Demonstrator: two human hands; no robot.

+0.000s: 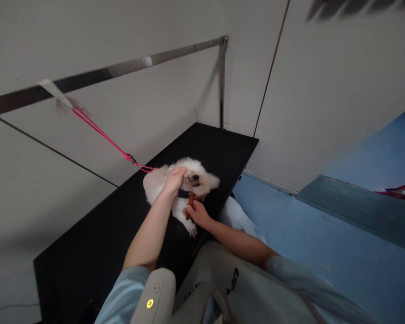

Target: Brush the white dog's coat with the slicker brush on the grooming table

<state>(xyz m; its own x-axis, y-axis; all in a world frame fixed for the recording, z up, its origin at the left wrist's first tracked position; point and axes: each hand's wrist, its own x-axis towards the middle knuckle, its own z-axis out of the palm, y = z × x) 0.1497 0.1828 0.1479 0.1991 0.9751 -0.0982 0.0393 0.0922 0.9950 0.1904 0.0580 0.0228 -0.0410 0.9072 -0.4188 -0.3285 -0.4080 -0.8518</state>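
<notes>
A small white dog [154,185] is on the black grooming table [219,141], its head [208,182] tipped to the side and one front paw near the table's edge. My left hand [175,179] is closed on the side of the dog's head, beside its muzzle. In my right hand [199,213] is a slicker brush [190,207], gripped by its brown handle. The brush's dark head lies against the fur below the dog's face, partly hidden. A pink leash [99,131] runs to the dog's neck area.
A metal rail [175,50] spans above the table's wall side, on an upright post [222,85]; a white strap [56,92] ties the leash to it. Pale walls rise behind. The floor [273,202] is blue, with a grey-blue ledge [351,209] at right.
</notes>
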